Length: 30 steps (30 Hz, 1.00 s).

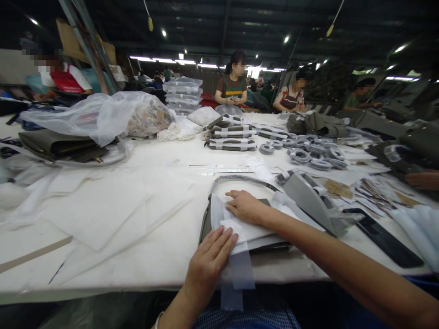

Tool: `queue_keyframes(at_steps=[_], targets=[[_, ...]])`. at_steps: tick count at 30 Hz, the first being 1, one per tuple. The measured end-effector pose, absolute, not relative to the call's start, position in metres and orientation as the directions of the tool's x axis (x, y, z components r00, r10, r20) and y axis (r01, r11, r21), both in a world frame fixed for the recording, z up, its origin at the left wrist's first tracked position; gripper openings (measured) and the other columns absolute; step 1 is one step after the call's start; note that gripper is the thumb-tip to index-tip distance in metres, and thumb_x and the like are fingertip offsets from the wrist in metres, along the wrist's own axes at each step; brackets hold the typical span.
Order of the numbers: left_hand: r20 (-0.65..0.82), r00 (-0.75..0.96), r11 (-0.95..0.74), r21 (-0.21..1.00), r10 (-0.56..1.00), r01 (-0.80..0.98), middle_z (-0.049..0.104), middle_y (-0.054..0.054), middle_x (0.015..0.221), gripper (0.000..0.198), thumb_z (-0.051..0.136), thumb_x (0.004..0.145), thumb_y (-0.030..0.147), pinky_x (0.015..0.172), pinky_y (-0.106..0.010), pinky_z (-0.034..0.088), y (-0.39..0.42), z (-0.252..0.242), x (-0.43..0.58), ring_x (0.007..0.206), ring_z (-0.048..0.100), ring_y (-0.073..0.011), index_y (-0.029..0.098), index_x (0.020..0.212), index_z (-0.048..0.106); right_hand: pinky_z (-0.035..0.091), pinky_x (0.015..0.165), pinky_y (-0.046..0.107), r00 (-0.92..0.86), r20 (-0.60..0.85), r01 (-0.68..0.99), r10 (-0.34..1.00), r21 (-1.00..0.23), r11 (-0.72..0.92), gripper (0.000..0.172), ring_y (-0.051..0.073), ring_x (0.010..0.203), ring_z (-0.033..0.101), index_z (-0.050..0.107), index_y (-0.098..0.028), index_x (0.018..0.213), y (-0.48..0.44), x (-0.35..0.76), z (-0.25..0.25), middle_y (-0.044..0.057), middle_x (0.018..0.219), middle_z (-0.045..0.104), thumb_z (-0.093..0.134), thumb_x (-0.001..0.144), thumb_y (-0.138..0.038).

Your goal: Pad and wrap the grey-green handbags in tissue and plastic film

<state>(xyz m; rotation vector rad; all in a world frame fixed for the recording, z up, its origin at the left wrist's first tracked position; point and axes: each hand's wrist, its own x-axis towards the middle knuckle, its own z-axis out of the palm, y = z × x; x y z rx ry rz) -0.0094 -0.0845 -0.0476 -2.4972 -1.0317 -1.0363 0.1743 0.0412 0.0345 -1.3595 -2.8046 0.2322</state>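
At the near edge of a long white table [103,214], a worker presses both bare hands flat on sheets of white tissue paper [240,228] laid over a grey handbag [206,221]. The left hand [209,260] rests on the paper nearest the worker, fingers together and extended, gripping nothing; the right hand [245,207] lies on the paper farther in, fingers likewise flat and spread slightly, pinning the sheet. The handbag lies on its side, its long axis running roughly left to right along the table edge, with its curved dark handle [240,179] pointing away from the worker. A loose strip of the tissue hangs over the table edge below the left hand. Smoothing likely goes best with even palm pressure, one hand anchoring while the other flattens creases. Beyond the handbag sit stacked grey bags [231,137], rolled grey straps [308,153] and a clear plastic sack [99,114]; other workers sit across the table.
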Motion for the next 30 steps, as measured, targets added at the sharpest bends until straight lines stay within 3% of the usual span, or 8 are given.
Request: queue_keyframes(at_steps=[3,7,12,17,21,24,27,30], targets=[[0.693,0.477,-0.710,0.071,0.541,0.701,0.059,-0.005,0.140,0.043,0.040,0.099,0.011,0.109,-0.040,0.049,-0.085,-0.044,-0.009,0.134,0.050,-0.0220,0.016,0.141,0.049,0.034,0.113,0.054,-0.627,0.058,0.749,0.777,-0.228,0.622,0.031,0.027,0.134,0.050,0.067,-0.020,0.123,0.018,0.192,0.035,0.012,0.140,0.058,0.048,0.100,-0.029],[0.694,0.463,-0.718,0.111,0.551,0.687,0.062,-0.006,0.136,0.043,0.040,0.098,0.011,0.108,-0.040,0.050,-0.086,-0.041,-0.008,0.130,0.053,-0.0208,0.016,0.140,0.050,0.036,0.115,0.050,-0.637,0.275,0.618,0.720,-0.377,0.690,0.042,0.024,0.128,0.055,0.057,-0.021,0.136,-0.030,0.216,0.034,0.011,0.133,0.064,0.055,0.097,-0.039],[0.688,0.463,-0.732,0.147,0.559,0.665,0.062,-0.008,0.135,0.047,0.045,0.094,0.008,0.107,-0.043,0.051,-0.083,-0.045,-0.008,0.130,0.054,-0.0220,0.015,0.140,0.049,0.031,0.117,0.054,-0.640,0.274,0.670,0.718,-0.259,0.696,0.077,0.030,0.137,0.045,0.045,-0.018,0.146,-0.064,0.221,0.020,0.013,0.144,0.054,0.071,0.083,-0.053],[0.628,0.500,-0.731,0.167,0.596,0.661,0.061,-0.008,0.138,0.057,0.049,0.086,0.004,0.110,-0.043,0.049,-0.085,-0.039,-0.012,0.131,0.053,-0.0224,0.016,0.142,0.046,0.034,0.116,0.051,-0.644,0.290,0.691,0.708,-0.177,0.701,0.077,0.028,0.138,0.044,0.041,-0.020,0.148,-0.064,0.217,0.006,0.011,0.147,0.051,0.075,0.079,-0.020],[0.481,0.555,-0.717,0.270,0.678,0.642,0.053,-0.009,0.145,0.064,0.059,0.085,0.019,0.111,-0.045,0.047,-0.093,-0.014,-0.015,0.136,0.047,-0.0260,0.019,0.146,0.041,0.033,0.117,0.053,-0.636,0.296,0.702,0.712,-0.161,0.694,0.081,0.030,0.139,0.043,0.042,-0.018,0.147,-0.067,0.216,0.002,0.013,0.148,0.051,0.077,0.074,-0.014],[0.459,0.541,-0.690,0.265,0.704,0.673,0.058,-0.012,0.139,0.065,0.067,0.086,0.037,0.103,-0.046,0.053,-0.093,-0.003,-0.012,0.128,0.055,-0.0290,0.018,0.144,0.044,0.032,0.117,0.054,-0.627,0.302,0.711,0.718,-0.155,0.686,0.076,0.030,0.139,0.043,0.044,-0.015,0.145,-0.067,0.213,0.000,0.013,0.148,0.050,0.076,0.076,-0.016],[0.528,0.537,-0.701,0.168,0.658,0.693,0.064,-0.010,0.131,0.049,0.065,0.089,0.021,0.101,-0.044,0.056,-0.088,-0.009,-0.008,0.121,0.060,-0.0265,0.019,0.136,0.053,0.034,0.116,0.054,-0.619,0.315,0.715,0.719,-0.152,0.682,0.071,0.031,0.138,0.045,0.046,-0.013,0.144,-0.067,0.212,0.001,0.014,0.147,0.051,0.074,0.079,-0.019],[0.561,0.554,-0.723,0.122,0.615,0.680,0.062,-0.010,0.134,0.049,0.058,0.089,0.008,0.104,-0.044,0.054,-0.083,-0.020,-0.008,0.126,0.057,-0.0260,0.018,0.137,0.053,0.034,0.117,0.054,-0.611,0.420,0.688,0.671,-0.139,0.713,0.069,0.030,0.139,0.044,0.042,-0.014,0.147,-0.077,0.217,-0.001,0.015,0.148,0.050,0.070,0.085,-0.023]])
